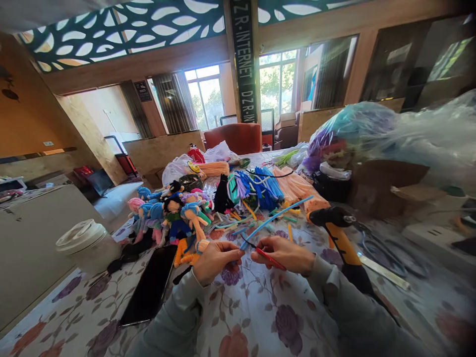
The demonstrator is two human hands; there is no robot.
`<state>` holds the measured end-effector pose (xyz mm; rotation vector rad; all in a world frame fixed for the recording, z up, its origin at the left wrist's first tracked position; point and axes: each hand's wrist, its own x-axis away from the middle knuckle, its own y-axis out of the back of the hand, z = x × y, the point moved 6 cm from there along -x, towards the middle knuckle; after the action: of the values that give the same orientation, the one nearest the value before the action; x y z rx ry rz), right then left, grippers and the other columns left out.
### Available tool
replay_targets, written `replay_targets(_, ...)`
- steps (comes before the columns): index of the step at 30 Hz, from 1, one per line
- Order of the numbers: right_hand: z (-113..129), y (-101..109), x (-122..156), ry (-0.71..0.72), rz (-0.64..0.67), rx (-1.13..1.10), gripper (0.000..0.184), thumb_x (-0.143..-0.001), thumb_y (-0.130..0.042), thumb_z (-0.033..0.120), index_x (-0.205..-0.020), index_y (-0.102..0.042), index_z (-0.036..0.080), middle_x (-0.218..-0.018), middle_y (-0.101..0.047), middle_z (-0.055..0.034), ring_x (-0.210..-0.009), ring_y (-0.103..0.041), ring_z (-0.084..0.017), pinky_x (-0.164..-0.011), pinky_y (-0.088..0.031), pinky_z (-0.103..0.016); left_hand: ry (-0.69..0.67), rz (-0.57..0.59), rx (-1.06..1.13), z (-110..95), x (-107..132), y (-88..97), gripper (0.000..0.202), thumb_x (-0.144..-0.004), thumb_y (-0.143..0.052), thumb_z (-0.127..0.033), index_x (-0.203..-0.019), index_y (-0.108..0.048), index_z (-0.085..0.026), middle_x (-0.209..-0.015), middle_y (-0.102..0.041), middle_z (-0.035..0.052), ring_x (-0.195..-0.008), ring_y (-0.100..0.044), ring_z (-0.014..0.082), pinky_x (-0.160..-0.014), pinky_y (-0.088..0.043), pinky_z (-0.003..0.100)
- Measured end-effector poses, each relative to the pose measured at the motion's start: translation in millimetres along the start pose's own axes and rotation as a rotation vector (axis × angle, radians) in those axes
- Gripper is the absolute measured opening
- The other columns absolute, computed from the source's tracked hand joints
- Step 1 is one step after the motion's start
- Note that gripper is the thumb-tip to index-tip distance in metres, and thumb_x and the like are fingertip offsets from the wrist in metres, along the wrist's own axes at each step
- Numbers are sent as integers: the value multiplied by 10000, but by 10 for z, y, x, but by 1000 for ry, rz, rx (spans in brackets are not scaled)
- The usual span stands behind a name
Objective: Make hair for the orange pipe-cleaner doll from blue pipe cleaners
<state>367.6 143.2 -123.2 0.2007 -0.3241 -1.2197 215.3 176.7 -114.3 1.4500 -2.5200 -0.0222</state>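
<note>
Between the thumb and fingers of my left hand (217, 260) is the near end of a long blue pipe cleaner (277, 216), which slants up and away to the right. My right hand (284, 255) is closed on red-handled scissors (268, 256). Their dark blades reach the pipe cleaner close to my left fingertips; whether they touch it I cannot tell. Just beyond my hands lie short cut pieces of pipe cleaner (238, 230) in several colours. Left of them sits a pile of small fuzzy dolls (173, 210).
A black phone (150, 287) lies left of my forearm, near a white lidded tub (87, 243). A black and yellow glue gun (340, 238) stands at the right. Bundles of blue (266, 186) and peach pipe cleaners (297, 188) lie farther back. Plastic bags (357, 124) bulge at the right.
</note>
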Motion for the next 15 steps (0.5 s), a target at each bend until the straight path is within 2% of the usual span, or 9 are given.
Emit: replay_targets(15, 2, 0, 1, 17, -23, 90, 424, -740, -639, 574, -639, -534, 176, -498, -498, 31, -449, -415, -81, -427, -304, -216, 8, -8, -33, -2, 11, 2, 214, -639, -750, -322, -549, -667, -147, -516, -641, 4, -419, -533, 98, -439, -412, 224)
